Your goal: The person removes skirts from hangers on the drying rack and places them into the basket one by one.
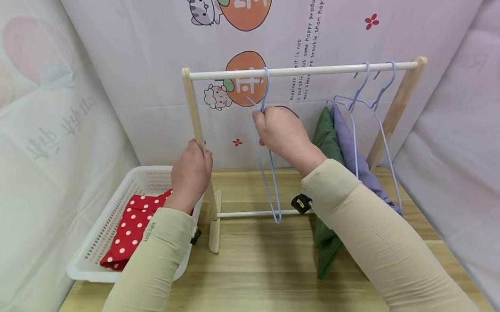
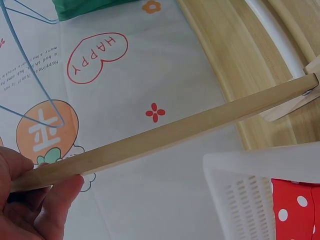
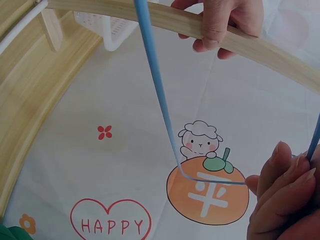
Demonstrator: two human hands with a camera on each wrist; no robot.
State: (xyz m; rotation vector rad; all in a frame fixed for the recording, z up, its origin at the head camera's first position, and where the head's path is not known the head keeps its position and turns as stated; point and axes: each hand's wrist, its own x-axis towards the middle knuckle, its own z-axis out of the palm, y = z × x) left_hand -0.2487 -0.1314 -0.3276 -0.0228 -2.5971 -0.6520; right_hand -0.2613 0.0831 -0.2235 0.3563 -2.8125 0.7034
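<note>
My left hand (image 1: 191, 173) grips the left wooden post (image 1: 194, 112) of a small garment rack; in the left wrist view its fingers (image 2: 57, 210) wrap the post near one end. With my right hand (image 1: 282, 130) I hold a blue wire hanger (image 1: 273, 183) just below its hook. That hook lies over the white top rail (image 1: 305, 71), left of the middle. The right wrist view shows the hanger's wire (image 3: 159, 95) running out from the right hand's fingers (image 3: 280, 195). No garment is on this hanger.
Two more blue hangers (image 1: 387, 139) hang at the rail's right end, with green cloth (image 1: 328, 236) and purple cloth (image 1: 363, 169). Left of the rack, a white basket (image 1: 95, 239) holds red polka-dot cloth (image 1: 130, 228). A low white crossbar (image 1: 253, 214) joins the rack's feet.
</note>
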